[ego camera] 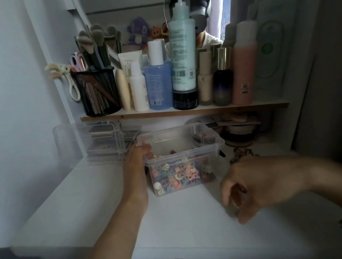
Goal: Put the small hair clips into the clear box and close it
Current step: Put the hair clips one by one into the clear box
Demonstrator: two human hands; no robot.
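Hair clips fill the clear box on the white table — no lid on it yet.
Head view: the left hand grips the box's left rim, thumb curled over it; the right hand hangs near the front, fingers curled in — too blurry to tell if it holds clips. Hold the box steady and drop clips right over the opening. The green pump bottle has a square code; its words are too small to read.
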